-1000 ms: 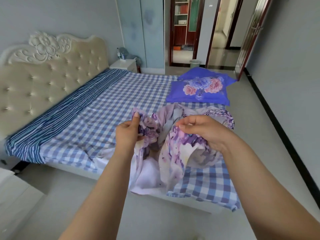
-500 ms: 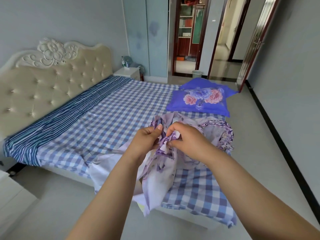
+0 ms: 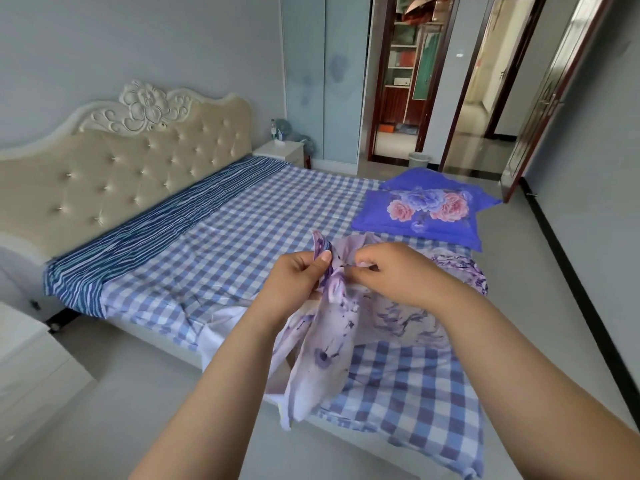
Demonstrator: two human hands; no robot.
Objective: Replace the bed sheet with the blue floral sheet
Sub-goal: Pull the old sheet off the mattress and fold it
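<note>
Both hands are up in front, close together, working a bunched edge of the floral sheet (image 3: 332, 341), a pale lilac one with purple flowers. The left hand (image 3: 294, 285) has its fingers curled round a gathered fold, thumb up against the cloth, with a little tip of fabric sticking up just above it. The right hand (image 3: 391, 271) is right beside it, fingertips pinching the same edge from the other side. So both are grasping the sheet.

Below the hands the sheet hangs down in a loose tail over the near edge of the bed (image 3: 145, 327), and the rest of it sits crumpled on the mattress under and behind the right hand.

The bed wears a blue and white checked sheet (image 3: 249, 237), with a dark blue striped cloth (image 3: 156, 230) along the head end, off to the left of the left hand, against the cream padded headboard (image 3: 131, 174).

Beyond the right hand, further up the bed, lie two bright blue pillows (image 3: 422, 209) with pink and blue roses. A small white nightstand (image 3: 280, 152) stands far beyond the hands.
</note>
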